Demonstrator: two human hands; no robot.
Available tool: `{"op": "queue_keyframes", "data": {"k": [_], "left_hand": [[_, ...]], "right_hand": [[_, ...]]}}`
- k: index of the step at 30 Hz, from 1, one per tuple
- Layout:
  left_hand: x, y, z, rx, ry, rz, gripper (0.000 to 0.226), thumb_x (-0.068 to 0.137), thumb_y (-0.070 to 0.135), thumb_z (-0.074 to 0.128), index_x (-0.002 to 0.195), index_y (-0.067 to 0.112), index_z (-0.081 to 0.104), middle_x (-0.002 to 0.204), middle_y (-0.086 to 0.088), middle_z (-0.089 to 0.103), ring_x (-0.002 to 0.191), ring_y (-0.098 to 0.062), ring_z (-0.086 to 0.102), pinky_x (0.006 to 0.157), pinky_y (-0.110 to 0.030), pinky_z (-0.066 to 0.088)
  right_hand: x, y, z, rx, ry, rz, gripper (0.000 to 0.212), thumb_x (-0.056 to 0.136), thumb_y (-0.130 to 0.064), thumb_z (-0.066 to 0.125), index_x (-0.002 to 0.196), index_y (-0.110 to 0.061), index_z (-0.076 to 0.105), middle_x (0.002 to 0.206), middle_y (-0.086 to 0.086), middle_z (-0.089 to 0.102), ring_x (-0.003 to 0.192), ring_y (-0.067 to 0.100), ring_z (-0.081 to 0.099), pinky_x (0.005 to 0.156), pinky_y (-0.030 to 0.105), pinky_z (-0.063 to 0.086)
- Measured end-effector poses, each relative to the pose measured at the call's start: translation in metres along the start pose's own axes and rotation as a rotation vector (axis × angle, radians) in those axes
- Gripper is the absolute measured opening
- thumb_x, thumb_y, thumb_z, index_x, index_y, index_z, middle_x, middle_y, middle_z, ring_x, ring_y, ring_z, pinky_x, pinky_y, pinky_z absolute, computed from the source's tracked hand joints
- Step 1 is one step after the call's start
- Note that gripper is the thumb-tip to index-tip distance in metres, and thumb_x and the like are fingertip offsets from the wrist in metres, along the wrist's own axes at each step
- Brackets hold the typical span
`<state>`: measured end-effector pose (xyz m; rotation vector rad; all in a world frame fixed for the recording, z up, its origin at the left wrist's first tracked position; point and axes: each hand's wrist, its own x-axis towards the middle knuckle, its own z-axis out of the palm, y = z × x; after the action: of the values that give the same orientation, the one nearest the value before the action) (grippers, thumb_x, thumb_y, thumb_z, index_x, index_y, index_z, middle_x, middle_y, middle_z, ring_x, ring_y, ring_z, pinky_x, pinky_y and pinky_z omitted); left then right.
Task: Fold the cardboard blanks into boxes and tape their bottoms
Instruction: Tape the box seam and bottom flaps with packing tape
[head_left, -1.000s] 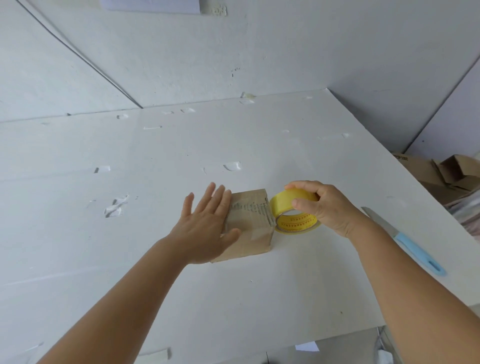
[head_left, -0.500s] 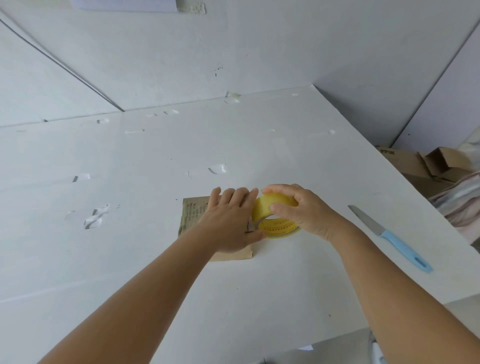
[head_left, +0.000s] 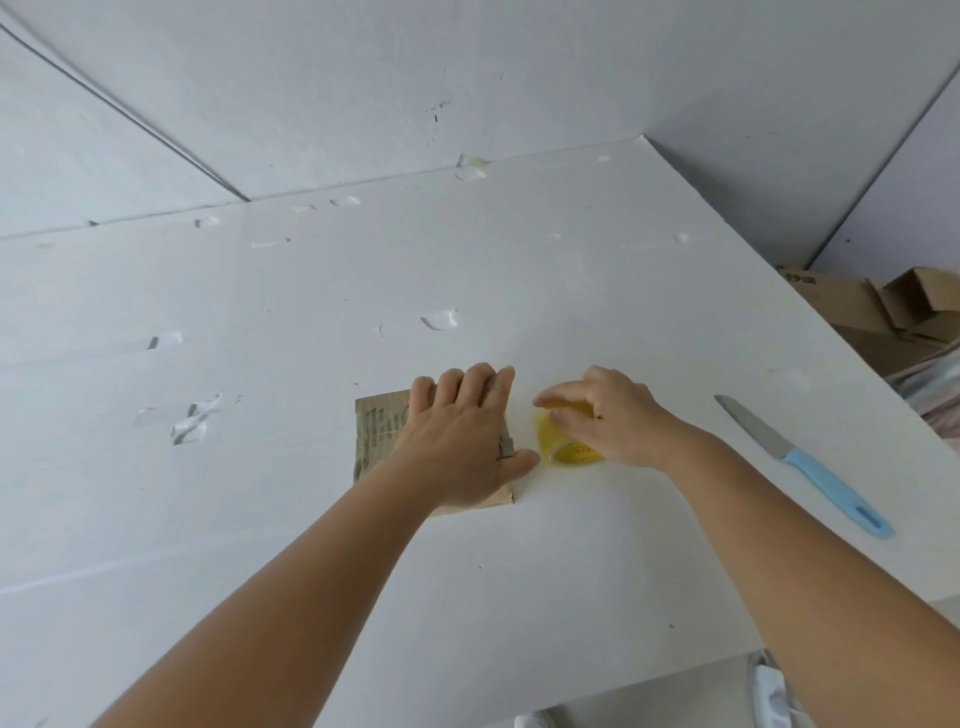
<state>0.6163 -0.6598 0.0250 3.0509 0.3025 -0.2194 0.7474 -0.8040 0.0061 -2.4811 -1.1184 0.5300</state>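
A small brown cardboard box (head_left: 376, 436) stands on the white table (head_left: 311, 571), printed side up. My left hand (head_left: 462, 436) lies flat on top of it, fingers straight, pressing down near its right edge. Just to the right of the box, my right hand (head_left: 613, 415) grips a yellow tape roll (head_left: 563, 449) that rests on the table, blurred by motion. Most of the box top is hidden under my left hand.
A knife with a light blue handle (head_left: 800, 462) lies on the table to the right. Scraps of clear tape (head_left: 192, 421) stick to the table at left and further back. Brown cardboard boxes (head_left: 878, 312) sit beyond the table's right edge. White walls close the back.
My left hand slid right across the box top toward its right edge. My right hand with the tape roll moved away from the box to the right and down to the table.
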Motion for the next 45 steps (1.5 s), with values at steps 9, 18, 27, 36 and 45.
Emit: {"op": "queue_keyframes", "data": {"k": [9, 18, 27, 36, 45], "left_hand": [[0.051, 0.008, -0.052, -0.105, -0.32, 0.021, 0.058, 0.091, 0.039, 0.053, 0.144, 0.029, 0.032, 0.138, 0.0, 0.041, 0.127, -0.023, 0.037, 0.103, -0.038, 0.034], [0.081, 0.011, -0.04, -0.546, -0.421, 0.004, 0.015, 0.083, 0.022, 0.063, 0.092, 0.033, 0.069, 0.077, 0.008, 0.073, 0.064, 0.0, 0.063, 0.069, -0.024, 0.049], [0.081, 0.004, -0.032, -0.734, -0.342, -0.053, 0.013, 0.084, 0.021, 0.065, 0.09, 0.028, 0.074, 0.07, 0.006, 0.071, 0.061, -0.005, 0.061, 0.074, -0.026, 0.052], [0.081, 0.005, -0.026, -0.734, -0.291, -0.065, 0.012, 0.083, 0.02, 0.068, 0.088, 0.03, 0.074, 0.074, 0.002, 0.073, 0.062, -0.008, 0.059, 0.082, -0.036, 0.055], [0.081, 0.006, -0.023, -0.755, -0.249, -0.061, 0.021, 0.084, 0.019, 0.07, 0.074, 0.037, 0.074, 0.072, 0.0, 0.072, 0.069, -0.015, 0.059, 0.086, -0.043, 0.054]], "right_hand": [[0.008, 0.001, -0.012, 0.004, 0.02, -0.004, 0.035, 0.094, -0.019, 0.031, 0.127, -0.025, 0.041, 0.1, -0.005, 0.047, 0.105, 0.019, 0.043, 0.102, 0.038, 0.027], [0.008, -0.002, -0.025, 0.011, 0.159, -0.065, 0.023, 0.091, -0.012, 0.037, 0.112, -0.016, 0.043, 0.095, -0.003, 0.053, 0.09, 0.017, 0.045, 0.093, 0.031, 0.029], [-0.008, 0.009, -0.015, 0.192, 0.353, -0.079, 0.053, 0.09, -0.036, 0.054, 0.139, -0.02, 0.042, 0.139, -0.005, 0.045, 0.129, 0.013, 0.035, 0.107, 0.028, 0.027], [-0.056, 0.101, 0.02, -0.03, 0.263, 0.537, 0.054, 0.099, -0.033, 0.034, 0.149, -0.016, 0.022, 0.155, 0.008, 0.024, 0.141, 0.03, 0.021, 0.114, 0.044, 0.02], [-0.099, 0.142, 0.028, -0.213, 0.181, 0.794, 0.054, 0.101, -0.031, 0.028, 0.151, -0.021, 0.01, 0.153, 0.007, 0.02, 0.14, 0.028, 0.02, 0.111, 0.042, 0.017]]}}
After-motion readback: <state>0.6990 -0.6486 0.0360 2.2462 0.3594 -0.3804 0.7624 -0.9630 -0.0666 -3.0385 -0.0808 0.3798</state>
